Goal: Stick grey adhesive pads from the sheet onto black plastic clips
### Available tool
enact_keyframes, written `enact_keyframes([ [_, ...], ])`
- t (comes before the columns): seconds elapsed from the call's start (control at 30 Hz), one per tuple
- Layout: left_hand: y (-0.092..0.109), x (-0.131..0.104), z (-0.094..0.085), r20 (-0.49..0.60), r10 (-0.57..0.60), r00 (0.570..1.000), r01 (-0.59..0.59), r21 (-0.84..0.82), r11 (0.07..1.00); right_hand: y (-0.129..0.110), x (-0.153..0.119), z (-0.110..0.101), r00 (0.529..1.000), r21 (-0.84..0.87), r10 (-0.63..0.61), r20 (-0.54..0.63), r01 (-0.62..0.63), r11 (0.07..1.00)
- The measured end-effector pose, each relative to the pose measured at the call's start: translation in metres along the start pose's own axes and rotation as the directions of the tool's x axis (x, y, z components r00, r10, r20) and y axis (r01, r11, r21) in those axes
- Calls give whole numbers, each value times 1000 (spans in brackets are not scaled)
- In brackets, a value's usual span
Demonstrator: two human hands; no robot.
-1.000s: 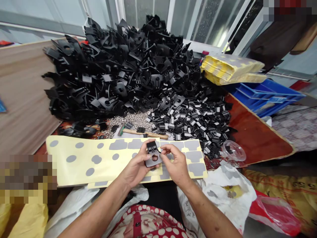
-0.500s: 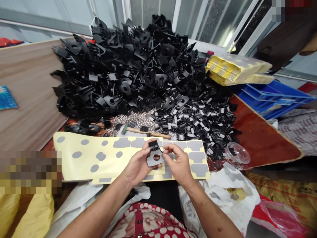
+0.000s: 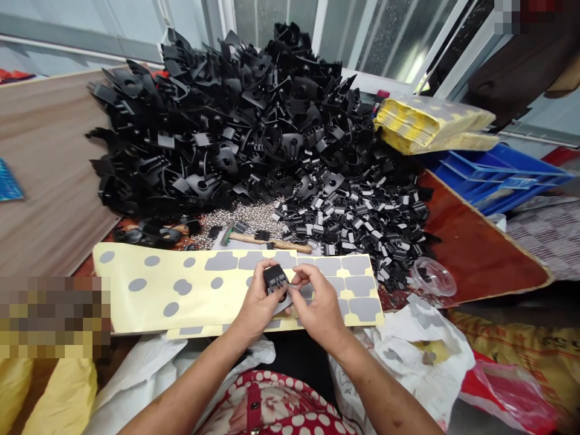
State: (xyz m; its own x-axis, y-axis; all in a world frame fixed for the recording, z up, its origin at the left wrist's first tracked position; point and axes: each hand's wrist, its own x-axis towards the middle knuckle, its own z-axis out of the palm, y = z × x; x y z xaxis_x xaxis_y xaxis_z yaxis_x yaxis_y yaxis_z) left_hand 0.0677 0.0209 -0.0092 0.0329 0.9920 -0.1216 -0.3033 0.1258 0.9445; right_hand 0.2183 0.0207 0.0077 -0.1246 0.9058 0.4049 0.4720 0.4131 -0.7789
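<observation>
A black plastic part (image 3: 275,278) with a grey lower face is gripped by my left hand (image 3: 257,302), its thumb across the front. My right hand (image 3: 321,305) pinches at the part's right edge; whether a small piece is between its fingertips is too small to tell. Both hands are over yellow sheets (image 3: 199,309) bearing grey stickers. Beyond the sheets lie a hammer (image 3: 272,243) with a wooden handle and a scatter of small metal pieces (image 3: 247,216). Small black clips (image 3: 362,217) are heaped at right of the metal pieces.
A large pile of black plastic parts (image 3: 235,121) rises at the back. To the right are a folded yellow stack (image 3: 435,124), a blue crate (image 3: 498,181) and a clear plastic bowl (image 3: 434,278). White plastic bags (image 3: 417,356) lie below the table edge at right.
The black part has tilted and moved slightly left in my left hand, whose thumb now lies over its front. My right hand has shifted slightly left along with it.
</observation>
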Motion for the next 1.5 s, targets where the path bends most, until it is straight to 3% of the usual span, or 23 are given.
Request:
enact_keyframes([
  [0.17, -9, -3, -1, -102, 61, 993, -54, 76, 996, -2, -12, 5, 991, -139, -132, 5, 131, 982],
  [0.3, -11, -7, -5, -88, 105, 991, -103, 24, 994, 0, -19, 8, 982, -97, -184, 39, 187, 977],
  [0.37, -11, -8, -8, -21, 104, 994, -105, -20, 994, 0, -18, 8, 997, 24, -67, -44, 68, 997],
  [0.43, -9, -8, -10, 51, 133, 990, -132, -25, 991, 1, -14, 8, 986, 225, 152, -74, -133, 965],
  [0.53, -8, -7, -13, 97, 206, 974, -209, 22, 978, 2, -6, 6, 918, 486, 385, 99, -382, 786],
  [0.6, -8, -6, -15, 92, 220, 971, -225, 45, 973, 2, -3, 5, 889, 530, 419, 185, -449, 719],
  [0.63, -9, -5, -15, 87, 215, 973, -219, 40, 975, 1, -2, 5, 892, 520, 414, 182, -445, 729],
  [0.8, -12, -6, -15, 55, 142, 988, -139, -53, 989, -12, -5, 10, 980, 247, 198, -9, -189, 950],
  [0.93, -10, -6, -16, -1, 155, 988, -155, 6, 988, -14, -11, 13, 997, -14, -27, -71, 27, 1000],
  [1.0, -10, -5, -17, -52, 184, 982, -181, 59, 982, -9, -15, 17, 975, -218, -206, -80, 185, 958],
  [1.07, -13, -3, -17, -93, 189, 977, -183, 73, 980, -1, -20, 23, 914, -427, -403, -51, 345, 836],
  [1.13, -18, -2, -16, -114, 163, 980, -161, 27, 987, 6, -25, 28, 856, -560, -517, -28, 415, 717],
  [1.27, -23, 0, -12, -107, 124, 986, -131, -62, 989, 6, -30, 24, 848, -641, -529, -32, 388, 662],
  [1.37, -18, 1, -17, -136, 85, 987, -99, -95, 991, 5, -22, 2, 862, -687, -497, -101, 301, 661],
  [1.43, -10, 0, -23, -170, 69, 983, -93, -135, 986, 8, -12, -16, 888, -661, -420, -188, 202, 723],
  [1.5, -1, -3, -28, -144, 74, 987, -96, -153, 984, 10, -4, -28, 949, -493, -255, -185, 135, 860],
])
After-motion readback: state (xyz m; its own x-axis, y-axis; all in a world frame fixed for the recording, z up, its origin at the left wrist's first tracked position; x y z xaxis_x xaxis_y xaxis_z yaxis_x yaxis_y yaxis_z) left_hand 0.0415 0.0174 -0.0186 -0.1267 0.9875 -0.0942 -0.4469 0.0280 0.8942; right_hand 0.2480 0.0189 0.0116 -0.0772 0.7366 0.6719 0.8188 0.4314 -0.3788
